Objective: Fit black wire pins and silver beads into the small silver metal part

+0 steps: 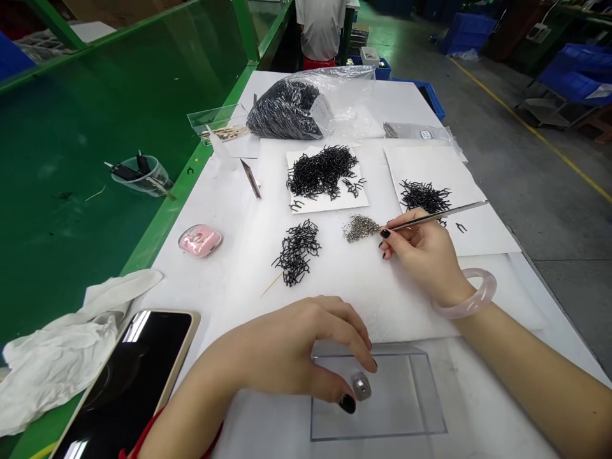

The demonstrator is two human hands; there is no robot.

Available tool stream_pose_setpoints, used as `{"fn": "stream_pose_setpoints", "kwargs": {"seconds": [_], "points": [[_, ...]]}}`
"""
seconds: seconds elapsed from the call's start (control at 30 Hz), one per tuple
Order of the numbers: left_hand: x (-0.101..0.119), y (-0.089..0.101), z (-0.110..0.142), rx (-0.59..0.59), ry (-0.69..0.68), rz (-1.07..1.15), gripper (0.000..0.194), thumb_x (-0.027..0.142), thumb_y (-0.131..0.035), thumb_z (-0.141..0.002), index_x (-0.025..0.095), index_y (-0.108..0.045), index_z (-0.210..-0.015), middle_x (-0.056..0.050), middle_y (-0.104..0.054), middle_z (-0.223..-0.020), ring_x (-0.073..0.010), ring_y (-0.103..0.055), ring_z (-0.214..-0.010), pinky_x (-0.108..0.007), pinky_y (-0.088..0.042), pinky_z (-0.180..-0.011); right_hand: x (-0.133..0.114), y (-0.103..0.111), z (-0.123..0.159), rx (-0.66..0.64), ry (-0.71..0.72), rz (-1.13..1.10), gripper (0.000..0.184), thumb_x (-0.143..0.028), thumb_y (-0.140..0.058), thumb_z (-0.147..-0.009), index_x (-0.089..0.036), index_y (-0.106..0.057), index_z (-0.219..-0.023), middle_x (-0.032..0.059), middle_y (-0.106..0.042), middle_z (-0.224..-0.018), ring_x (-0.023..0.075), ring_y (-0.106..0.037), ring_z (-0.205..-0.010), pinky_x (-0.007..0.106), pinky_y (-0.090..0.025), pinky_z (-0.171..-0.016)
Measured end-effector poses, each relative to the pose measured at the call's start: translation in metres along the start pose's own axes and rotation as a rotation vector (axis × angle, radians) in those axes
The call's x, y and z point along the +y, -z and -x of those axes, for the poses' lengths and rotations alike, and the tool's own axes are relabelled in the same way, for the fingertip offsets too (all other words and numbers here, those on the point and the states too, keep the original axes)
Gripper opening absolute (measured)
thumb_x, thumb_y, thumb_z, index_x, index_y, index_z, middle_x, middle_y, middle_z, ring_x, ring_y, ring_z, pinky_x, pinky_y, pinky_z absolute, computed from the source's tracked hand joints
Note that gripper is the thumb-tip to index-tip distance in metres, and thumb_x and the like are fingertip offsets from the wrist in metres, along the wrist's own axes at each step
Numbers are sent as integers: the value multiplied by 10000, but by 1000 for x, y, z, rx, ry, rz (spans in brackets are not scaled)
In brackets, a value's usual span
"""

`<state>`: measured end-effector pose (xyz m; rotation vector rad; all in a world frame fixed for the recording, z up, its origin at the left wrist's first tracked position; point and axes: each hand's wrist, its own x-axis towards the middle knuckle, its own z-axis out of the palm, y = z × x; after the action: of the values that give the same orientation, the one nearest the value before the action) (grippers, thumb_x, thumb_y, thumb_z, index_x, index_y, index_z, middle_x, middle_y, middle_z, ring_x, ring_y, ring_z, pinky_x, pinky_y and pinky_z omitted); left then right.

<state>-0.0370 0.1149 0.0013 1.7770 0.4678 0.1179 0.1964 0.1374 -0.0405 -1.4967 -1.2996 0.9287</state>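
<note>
My right hand (425, 255) grips a pair of metal tweezers (444, 215) like a pen. Its fingertips lie at the edge of a small heap of tiny metal parts (359, 227), where the tweezers' tips are hidden. My left hand (310, 347) hovers over a clear plastic box (406, 408), thumb and fingers apart in a curved shape. Just beyond the left thumb, a small grey metal piece with a hole (361, 386) sits on the box. A loose pile of black forked parts (297, 252) lies ahead of my left hand.
More black forked parts (320, 171) cover a white sheet, with another pile (424, 196) at right. Behind stands a plastic bag of black parts (287, 108). A pink case (201, 240), a phone (129, 389), white cloth (62, 357) and a blade (250, 178) lie left.
</note>
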Motion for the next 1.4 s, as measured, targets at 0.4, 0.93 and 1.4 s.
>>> {"fn": "stream_pose_setpoints", "kwargs": {"seconds": [0.4, 0.93, 1.4], "points": [[1, 1, -1, -5, -9, -4, 291, 180, -813, -726, 210, -750, -1009, -40, -682, -1094, -177, -637, -1012, -257, -478, -913, 0, 1, 0, 0, 30, 42, 113, -213, -627, -918, -121, -605, -980, -21, -609, -758, 85, -597, -628, 231, -550, -594], [2, 1, -2, -12, -24, -1, 232, 162, -805, -743, 193, -768, -970, -40, -670, -1090, -148, -648, -977, -213, -482, -863, 0, 0, -2, 8, 12, 29, 85, -178, -631, -910, -120, -606, -967, -27, -610, -746, 76, -591, -603, 212, -546, -566], [-2, 1, -3, -38, -69, 42, 210, 120, -785, -752, 201, -761, -944, -29, -660, -1090, -144, -656, -996, -217, -485, -915, -48, 19, 74, -681, 90, -383, 91, -152, -524, -952, -238, -498, -943, -13, -534, -898, 84, -621, -541, 265, -596, -462]]}}
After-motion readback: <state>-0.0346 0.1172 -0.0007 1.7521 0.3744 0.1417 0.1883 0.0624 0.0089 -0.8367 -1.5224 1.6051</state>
